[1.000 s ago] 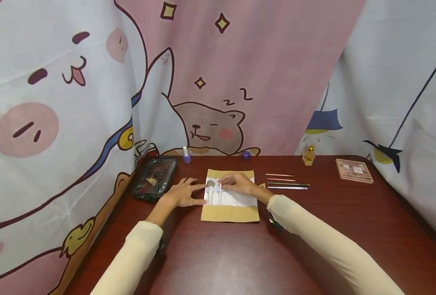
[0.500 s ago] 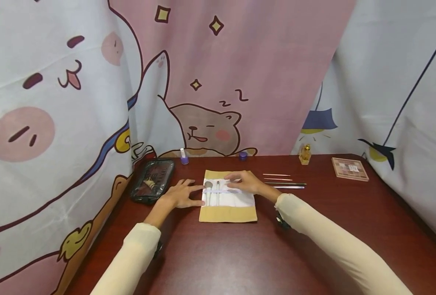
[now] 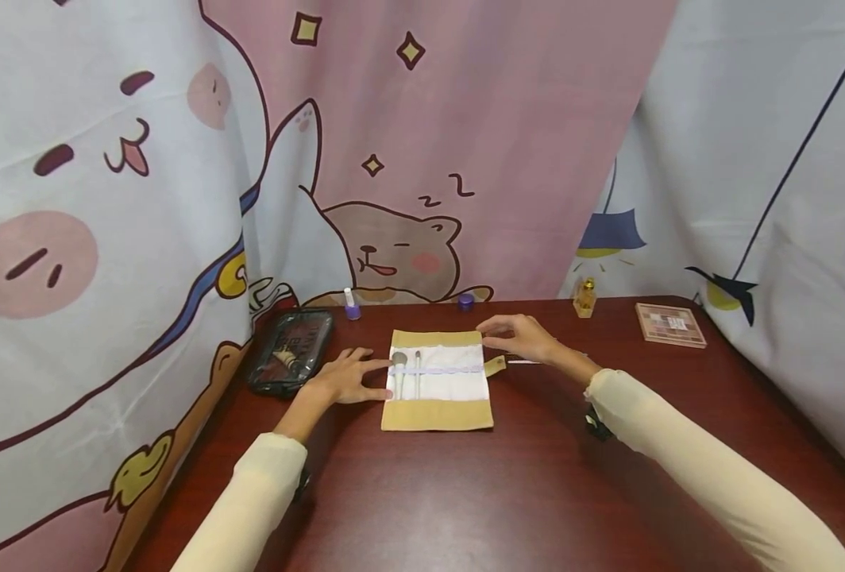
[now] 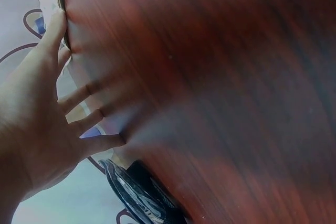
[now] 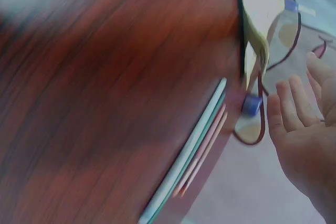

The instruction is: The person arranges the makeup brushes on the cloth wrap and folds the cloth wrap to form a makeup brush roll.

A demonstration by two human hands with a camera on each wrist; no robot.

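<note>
A yellow cloth brush roll lies unfolded, its white inside up. Two makeup brushes sit under the band across its left part. My left hand lies with fingers spread, thumb and index finger at the roll's left edge. Over the roll's upper right corner is my right hand, fingers loosely bent and nothing visible in them. Its fingers look apart in the right wrist view, where several slender sticks, one white and others green and pinkish, lie on the table. The right hand and forearm mostly hide those sticks in the head view.
A black-edged clear pouch lies left of the left hand. Along the back stand a purple nail polish bottle, a small purple jar and a gold perfume bottle. A palette lies far right. Printed curtains surround the table.
My right hand let go of the second brush, which stays in the roll beside the first. It has moved right to the roll's edge. My left hand has stayed in place.
</note>
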